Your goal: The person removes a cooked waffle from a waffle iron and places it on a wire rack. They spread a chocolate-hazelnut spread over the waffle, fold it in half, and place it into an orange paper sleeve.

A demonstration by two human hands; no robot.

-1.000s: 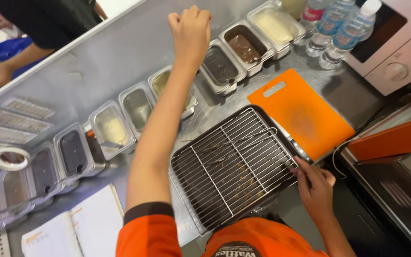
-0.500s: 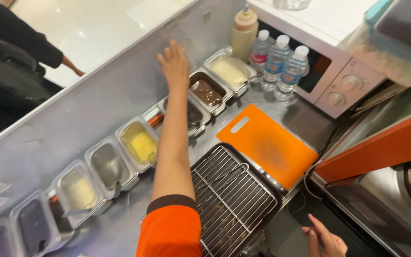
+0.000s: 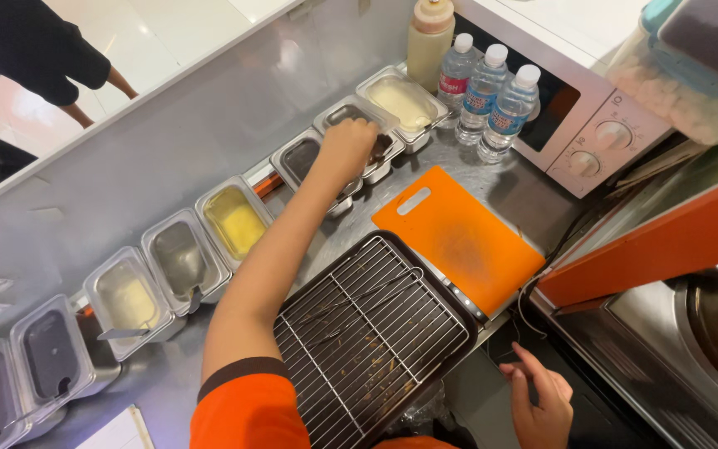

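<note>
1. The person's left hand (image 3: 347, 148) is reaching out over the row of steel sauce tubs along the back edge of the counter (image 3: 492, 187), fingers curled down into the dark sauce tub (image 3: 357, 125); whether it is gripping anything in there, I cannot tell.
2. That tub is sitting between another dark-filled tub (image 3: 299, 158) and a cream-filled tub (image 3: 402, 101), which is nearest the far right corner.
3. The right hand (image 3: 542, 403) is hanging off the counter's front edge, fingers loosely spread, holding nothing.
4. A wire rack on a dark tray (image 3: 371, 337) is lying at the front edge, with tongs resting on it.
5. An orange cutting board (image 3: 457, 239) is lying just beside the tray, toward the right.
6. Three water bottles (image 3: 485, 91) are standing at the back right corner, beside a squeeze bottle (image 3: 430, 37) and in front of a white microwave (image 3: 592, 125).
7. A yellow sauce tub (image 3: 234, 220) is sitting further left in the row.
</note>
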